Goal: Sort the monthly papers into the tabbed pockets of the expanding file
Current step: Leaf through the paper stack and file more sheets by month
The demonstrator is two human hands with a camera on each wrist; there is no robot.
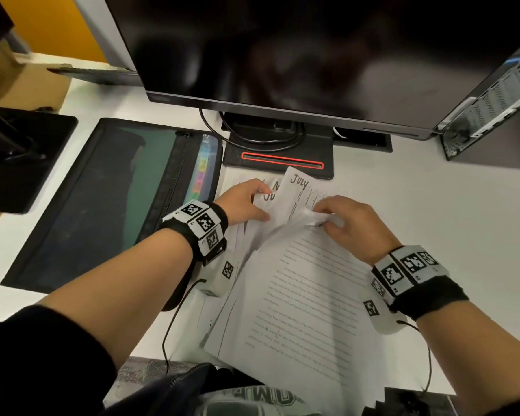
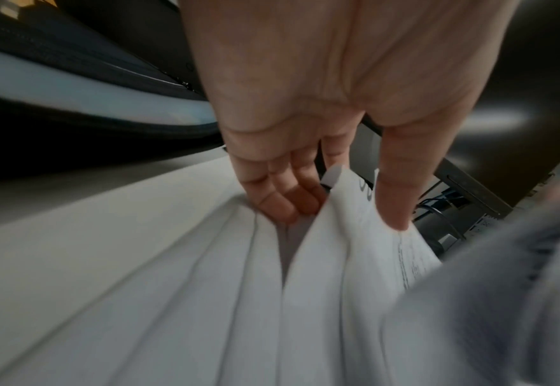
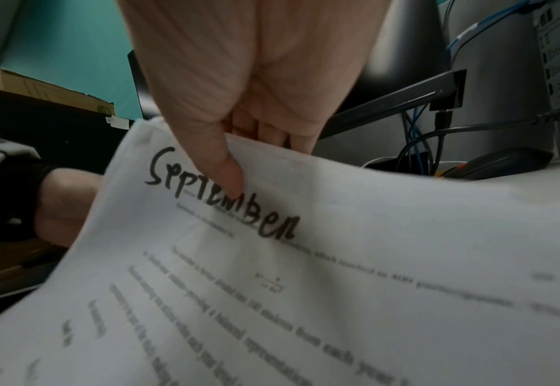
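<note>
I'm pinching the September sheet w/ my right hand, left hand pinching the stack's top edges mid-frame. I'm thinking: peel one sheet only, slowly, before heading to the expanding file at left.

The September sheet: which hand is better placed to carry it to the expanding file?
Right. The right hand already pinches the September sheet; the left hand holds other papers, though it is nearer the expanding file.

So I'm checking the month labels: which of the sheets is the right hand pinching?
The September sheet: the right hand pinches its top edge. The July sheet stands apart by the left hand.
</note>
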